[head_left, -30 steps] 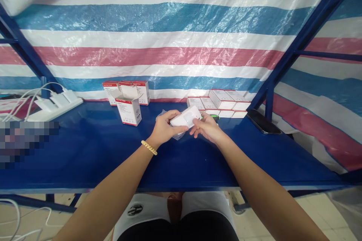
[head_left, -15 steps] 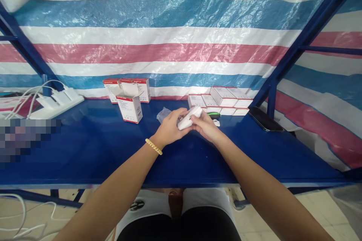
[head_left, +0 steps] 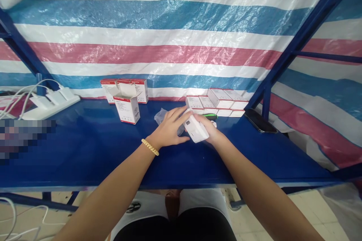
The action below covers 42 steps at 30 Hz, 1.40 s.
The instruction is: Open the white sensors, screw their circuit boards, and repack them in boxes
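Observation:
A small white plastic device [head_left: 195, 130] is held in my right hand [head_left: 209, 131], whose fingers wrap behind it above the blue table [head_left: 85, 147]. My left hand [head_left: 169, 129], with a beaded bracelet on the wrist, rests beside the device with fingers stretched out, fingertips touching its upper left edge. A crumpled clear plastic bag [head_left: 161, 115] lies just behind my left hand. An open white and red box [head_left: 127, 106] stands upright to the left.
More white and red boxes stand at the back [head_left: 124, 87] and lie stacked at the right [head_left: 223, 101]. A black phone [head_left: 260, 121] lies at the right. A white power strip with chargers [head_left: 49, 104] sits at the left. A striped tarp hangs behind.
The white device has turned from lying flat between both hands to standing tilted in my right hand. My left hand has loosened and spread its fingers.

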{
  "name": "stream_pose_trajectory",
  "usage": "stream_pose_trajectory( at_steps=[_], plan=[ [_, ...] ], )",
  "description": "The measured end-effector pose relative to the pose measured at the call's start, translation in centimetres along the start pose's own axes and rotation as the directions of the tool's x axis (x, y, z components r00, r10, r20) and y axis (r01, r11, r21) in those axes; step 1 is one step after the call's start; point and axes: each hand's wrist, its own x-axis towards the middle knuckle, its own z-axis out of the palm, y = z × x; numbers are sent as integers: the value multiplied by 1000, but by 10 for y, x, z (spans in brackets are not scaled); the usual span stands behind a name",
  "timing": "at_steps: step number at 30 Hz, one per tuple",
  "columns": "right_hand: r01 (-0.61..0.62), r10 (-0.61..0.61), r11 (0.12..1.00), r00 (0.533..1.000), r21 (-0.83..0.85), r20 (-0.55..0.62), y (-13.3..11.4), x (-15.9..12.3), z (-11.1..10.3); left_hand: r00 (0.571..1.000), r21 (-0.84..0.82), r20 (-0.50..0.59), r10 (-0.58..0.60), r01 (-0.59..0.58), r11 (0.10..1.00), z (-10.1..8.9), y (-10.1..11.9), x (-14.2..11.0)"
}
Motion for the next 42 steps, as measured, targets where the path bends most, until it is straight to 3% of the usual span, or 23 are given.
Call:
stream_pose_trajectory(
  at_steps=[5, 10, 12, 15, 19, 23, 26, 28, 30, 31, 33, 34, 36, 38, 42],
  plan=[
    [26, -22, 998, 998, -61, 64, 5, 1, 5, 999, 69, -48, -2, 5, 998, 2, -1, 1],
    [75, -81, 996, 979, 43, 184, 3, -2, 2, 965, 17, -104, -243, 246, 969, -2, -3, 1],
    [76, -91, 995, 963, 69, 253, 1, -4, -3, 950, -1, -129, -286, 288, 958, -2, -5, 0],
    [87, -105, 994, 939, 68, 329, 0, -4, -8, 951, -17, -179, -251, 252, 968, -2, -7, -2],
    [136, -154, 988, 934, 76, 323, 4, -2, -8, 956, 85, -267, -119, 147, 986, -2, -7, -2],
    [131, -135, 991, 928, 37, 346, 12, 2, 0, 970, 154, -240, 34, 3, 988, 0, -3, 0],
    [128, -115, 992, 944, -21, 310, 14, 5, 3, 972, 140, -232, -18, 52, 989, 1, -1, 1],
    [176, -154, 977, 973, -119, 171, 11, 9, -4, 961, 146, -259, -102, 144, 979, -1, -3, 0],
    [239, -278, 909, 958, -342, -70, 7, 12, -20, 945, 166, -268, -187, 236, 958, -5, -8, -2],
    [229, -363, 830, 914, -508, -181, 4, 14, -31, 937, 174, -265, -226, 277, 945, -8, -11, -4],
    [71, -498, 633, 800, -771, -335, 0, 15, -55, 918, 179, -249, -308, 356, 917, -14, -16, -6],
    [-32, -513, 531, 783, -847, -351, -2, 15, -67, 909, 176, -238, -341, 386, 906, -16, -19, -8],
    [-191, -476, 368, 802, -910, -361, -2, 14, -82, 891, 162, -213, -400, 436, 885, -20, -22, -9],
    [-305, -393, 270, 831, -913, -394, -1, 14, -88, 876, 149, -182, -447, 474, 868, -23, -24, -10],
    [-402, -292, 203, 846, -893, -447, 3, 16, -81, 878, 146, -101, -469, 479, 866, -25, -26, -11]
  ],
)
